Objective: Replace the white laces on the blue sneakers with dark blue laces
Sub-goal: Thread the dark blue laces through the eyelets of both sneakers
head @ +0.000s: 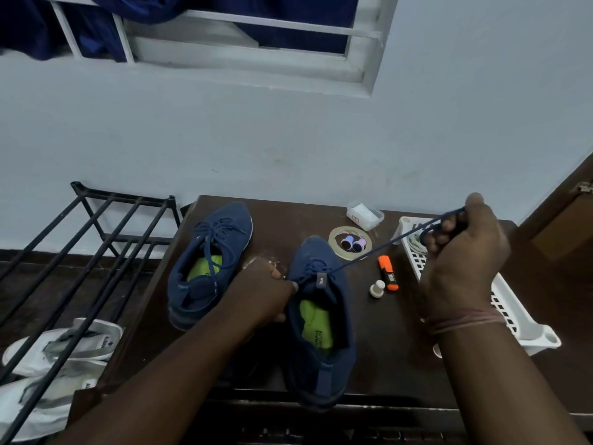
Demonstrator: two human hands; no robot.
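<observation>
My right hand (462, 252) grips the dark blue lace (385, 246), drawn taut from the near sneaker (321, 322) on the table (401, 332); my left hand (268, 292) seems to pinch it at the eyelets; limp and light, it's best held near the tip.

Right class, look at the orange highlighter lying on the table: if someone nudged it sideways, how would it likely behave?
The orange highlighter lies flat on the dark table, so tipping seems unlikely. Its body looks flattish rather than round, so it would probably slide more than roll. It looks like small, light plastic, and a nudge could well knock the white cap beside it.
</observation>
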